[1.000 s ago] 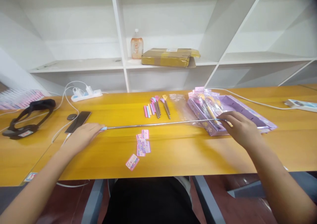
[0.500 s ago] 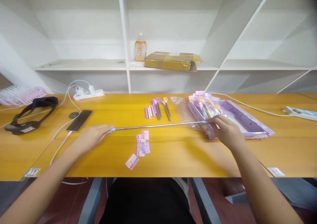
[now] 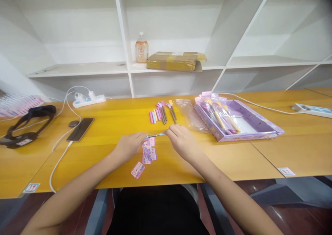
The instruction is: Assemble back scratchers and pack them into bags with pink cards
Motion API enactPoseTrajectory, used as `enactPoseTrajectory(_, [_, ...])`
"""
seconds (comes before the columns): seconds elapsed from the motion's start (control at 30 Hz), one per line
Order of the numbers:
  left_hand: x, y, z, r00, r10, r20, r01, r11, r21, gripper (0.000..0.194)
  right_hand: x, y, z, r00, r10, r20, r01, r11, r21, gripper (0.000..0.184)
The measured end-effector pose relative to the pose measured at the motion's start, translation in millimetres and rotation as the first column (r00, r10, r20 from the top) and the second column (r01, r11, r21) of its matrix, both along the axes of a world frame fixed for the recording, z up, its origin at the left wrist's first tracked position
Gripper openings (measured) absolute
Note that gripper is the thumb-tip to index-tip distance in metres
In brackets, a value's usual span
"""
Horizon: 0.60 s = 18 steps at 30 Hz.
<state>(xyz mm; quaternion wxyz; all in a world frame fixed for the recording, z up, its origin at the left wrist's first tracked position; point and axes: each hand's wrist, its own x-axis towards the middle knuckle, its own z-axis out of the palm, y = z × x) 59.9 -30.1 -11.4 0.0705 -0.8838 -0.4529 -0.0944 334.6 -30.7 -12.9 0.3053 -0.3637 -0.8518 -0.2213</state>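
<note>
Between my two hands is a telescopic back scratcher [image 3: 156, 135], now short, with light blue showing at both ends. My left hand [image 3: 131, 145] is closed around one end; my right hand [image 3: 182, 141] pinches the other. Below the rod lie several small pink and purple cards [image 3: 149, 154], with one card [image 3: 138, 170] apart from the pile. Just beyond my hands rest several claw-headed back scratcher rods [image 3: 162, 112] and a row of pastel handle sleeves [image 3: 155, 116]. A yellow-headed rod [image 3: 172, 109] lies beside them, its lower end near my right fingers.
A purple display box [image 3: 255, 119] holding bagged back scratchers [image 3: 220, 115] sits at right, beside a clear plastic bag [image 3: 190, 114]. On the left are a phone [image 3: 80, 129], a black head strap [image 3: 28, 126] and a power strip [image 3: 89, 101]. A cardboard box [image 3: 173, 61] and bottle [image 3: 141, 48] stand on the shelf.
My hands have come together over the middle of the table, my right hand moving far left and my left hand moving right. The long metal rod between them has collapsed to a short length.
</note>
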Motion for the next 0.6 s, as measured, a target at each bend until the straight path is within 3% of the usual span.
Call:
enactPoseTrajectory(0.13, [-3.4,-2.1,-6.1,0.998,-0.033,-0.052,0.03,0.998,-0.06,0.032,3.0,1.3,-8.8,0.999,0.006,0.042,-0.003,0.998,-0.056,0.024])
enactPoseTrajectory(0.33, [-6.7,-8.7,-7.5,0.997,-0.006,-0.08,-0.003,0.994,-0.11,0.042,-0.7,0.6,-16.3,0.998,0.005,0.058,0.0,0.996,-0.084,0.023])
enactPoseTrajectory(0.47, [-5.2,-10.4,-5.3,0.969,-0.005,-0.247,-0.021,0.995,-0.1,0.068,-4.8,1.4,-22.3,0.999,-0.028,0.046,0.031,0.996,-0.081,0.021])
enactPoseTrajectory(0.6, [-7.2,-4.0,3.0,0.944,-0.003,-0.331,-0.014,0.999,-0.049,0.075,-5.9,2.9,-22.3,0.998,-0.047,0.046,0.049,0.997,-0.054,0.02])
